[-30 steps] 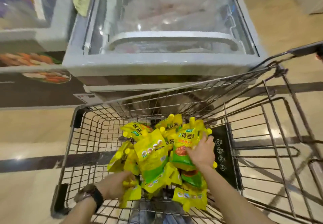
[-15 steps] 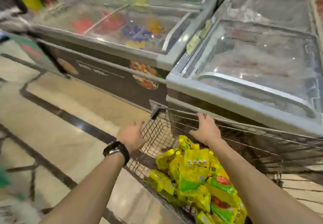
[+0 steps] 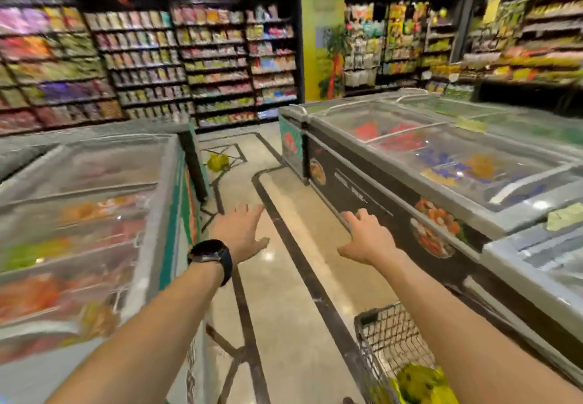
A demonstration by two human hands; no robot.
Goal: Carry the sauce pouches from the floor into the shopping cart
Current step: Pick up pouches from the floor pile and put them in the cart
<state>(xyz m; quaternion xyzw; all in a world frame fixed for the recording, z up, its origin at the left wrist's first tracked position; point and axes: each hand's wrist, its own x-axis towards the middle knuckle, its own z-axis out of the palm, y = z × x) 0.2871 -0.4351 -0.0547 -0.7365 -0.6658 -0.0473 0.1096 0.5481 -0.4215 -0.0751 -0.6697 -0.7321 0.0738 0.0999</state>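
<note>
A heap of yellow-green sauce pouches (image 3: 217, 162) lies on the floor far down the aisle, by the corner of the left freezer. The wire shopping cart (image 3: 383, 337) shows at the bottom right, with yellow-green pouches (image 3: 421, 380) inside it. My left hand (image 3: 241, 233), with a black watch on its wrist, is stretched forward over the floor, fingers straight, holding nothing. My right hand (image 3: 367, 238) is also held out, fingers spread and empty, in front of the dark freezer wall. Both hands are well short of the floor pouches.
A glass-topped chest freezer (image 3: 88, 214) runs along the left, another row of freezers (image 3: 441, 164) along the right. The beige tiled aisle (image 3: 293, 277) with dark inlay lines runs between them. Stocked shelves (image 3: 176, 63) line the back wall.
The view has swung left from the cart to the aisle. Both hands have left the cart's pouches and rim and now reach forward, empty.
</note>
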